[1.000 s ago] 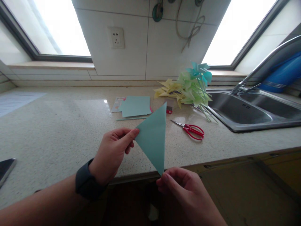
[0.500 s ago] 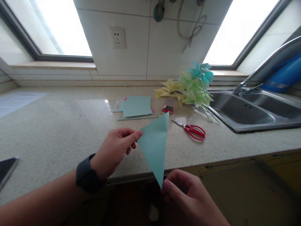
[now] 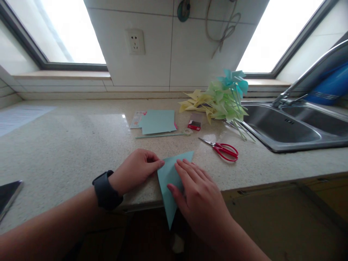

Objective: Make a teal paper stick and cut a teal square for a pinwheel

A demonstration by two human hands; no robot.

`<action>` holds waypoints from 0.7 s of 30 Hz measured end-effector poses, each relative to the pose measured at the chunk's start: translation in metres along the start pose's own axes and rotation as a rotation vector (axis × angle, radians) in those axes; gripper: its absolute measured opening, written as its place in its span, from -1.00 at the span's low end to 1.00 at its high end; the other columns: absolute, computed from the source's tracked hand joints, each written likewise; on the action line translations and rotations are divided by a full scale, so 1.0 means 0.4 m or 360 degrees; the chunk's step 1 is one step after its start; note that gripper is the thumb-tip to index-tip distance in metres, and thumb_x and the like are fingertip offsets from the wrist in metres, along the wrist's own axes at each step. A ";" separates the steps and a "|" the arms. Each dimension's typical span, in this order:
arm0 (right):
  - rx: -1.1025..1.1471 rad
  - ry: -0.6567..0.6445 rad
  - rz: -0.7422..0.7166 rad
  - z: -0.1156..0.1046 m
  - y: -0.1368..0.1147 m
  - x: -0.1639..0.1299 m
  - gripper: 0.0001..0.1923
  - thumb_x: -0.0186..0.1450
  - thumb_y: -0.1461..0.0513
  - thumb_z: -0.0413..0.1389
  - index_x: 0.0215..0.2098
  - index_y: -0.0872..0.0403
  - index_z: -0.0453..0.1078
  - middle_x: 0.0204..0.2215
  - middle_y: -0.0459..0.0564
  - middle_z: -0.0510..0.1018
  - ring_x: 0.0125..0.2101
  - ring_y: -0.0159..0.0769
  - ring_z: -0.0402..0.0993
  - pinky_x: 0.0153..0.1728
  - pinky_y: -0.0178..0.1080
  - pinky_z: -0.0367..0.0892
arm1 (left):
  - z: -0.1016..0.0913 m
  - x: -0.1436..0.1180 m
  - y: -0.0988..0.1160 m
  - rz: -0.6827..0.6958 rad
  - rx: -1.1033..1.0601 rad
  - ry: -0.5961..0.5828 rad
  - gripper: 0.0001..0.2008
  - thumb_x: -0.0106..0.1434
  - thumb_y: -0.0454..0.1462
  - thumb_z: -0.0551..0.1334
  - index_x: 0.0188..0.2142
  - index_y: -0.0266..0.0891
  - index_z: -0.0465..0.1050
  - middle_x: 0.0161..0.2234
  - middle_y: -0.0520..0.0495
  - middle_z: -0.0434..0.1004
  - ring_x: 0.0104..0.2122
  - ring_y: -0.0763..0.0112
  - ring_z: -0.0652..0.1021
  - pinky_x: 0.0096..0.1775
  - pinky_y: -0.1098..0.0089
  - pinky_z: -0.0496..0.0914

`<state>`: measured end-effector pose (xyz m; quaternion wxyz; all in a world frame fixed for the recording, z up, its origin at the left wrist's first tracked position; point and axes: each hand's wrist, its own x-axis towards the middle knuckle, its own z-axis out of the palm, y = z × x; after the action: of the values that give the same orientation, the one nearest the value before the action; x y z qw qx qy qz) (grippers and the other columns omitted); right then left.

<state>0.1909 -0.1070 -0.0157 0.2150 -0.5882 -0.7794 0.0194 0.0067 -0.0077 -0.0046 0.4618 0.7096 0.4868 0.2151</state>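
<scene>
A light blue-green sheet of paper (image 3: 167,181), folded into a triangle, lies at the counter's front edge with its lower tip hanging over. My left hand (image 3: 140,166) pinches its left corner between thumb and fingers. Spread across its right side, my right hand (image 3: 197,188) presses the paper with fingers stretched out and thumb apart. To the right lie scissors (image 3: 221,148) with red handles. Behind the paper are a stack of blue-green sheets (image 3: 158,122) and a thin pale stick (image 3: 160,136).
Several paper pinwheels (image 3: 223,98) in yellow, green and blue lie beside the steel sink (image 3: 282,125). A small red-and-clear box (image 3: 194,122) and a tape-like ring (image 3: 187,132) sit near the stack. A printed sheet (image 3: 23,117) and a dark flat device (image 3: 9,195) are at left.
The folded paper has come down onto the counter edge. My right hand has let go of the lower tip and moved up to lie flat on the paper; my left keeps its pinch.
</scene>
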 end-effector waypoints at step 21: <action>-0.0157 -0.0371 0.0001 0.006 0.045 0.016 -0.20 0.39 -0.11 0.00 0.40 0.26 0.10 0.37 0.18 0.15 0.37 -0.01 0.08 0.41 0.16 -0.11 | -0.018 0.024 -0.002 0.0049 0.0384 0.0027 -0.65 0.28 -0.05 0.23 -0.46 -0.26 0.60 -0.56 0.00 0.52 -0.51 0.37 0.45 -0.42 0.37 0.26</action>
<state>0.2051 -0.0948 -0.0210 0.0939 -0.5919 -0.7990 0.0493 0.0051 0.0042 -0.0032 0.3655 0.7656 0.5021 0.1679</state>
